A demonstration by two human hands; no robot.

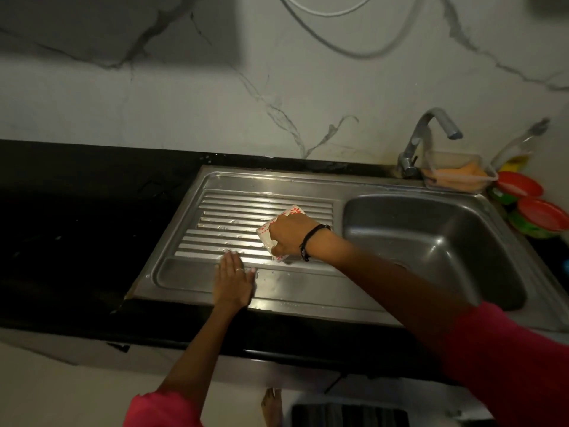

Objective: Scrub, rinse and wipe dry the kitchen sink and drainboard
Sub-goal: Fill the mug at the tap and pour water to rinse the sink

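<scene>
A stainless steel drainboard (234,217) with raised ribs lies left of the sink basin (431,241). My right hand (291,235) presses a white cloth with red flowers (294,211) onto the ribs near the drainboard's right side; its fingers curl round the cloth. My left hand (234,280) lies flat, fingers straight, on the drainboard's front part. Water drops glint on the ribs. A bent metal tap (428,137) stands behind the basin.
Black countertop (77,235) extends left and along the front. Behind the basin sits a clear plastic box (458,177) with orange contents. Red and green plates (535,211) and a bottle (517,149) stand at the far right. A marble wall rises behind.
</scene>
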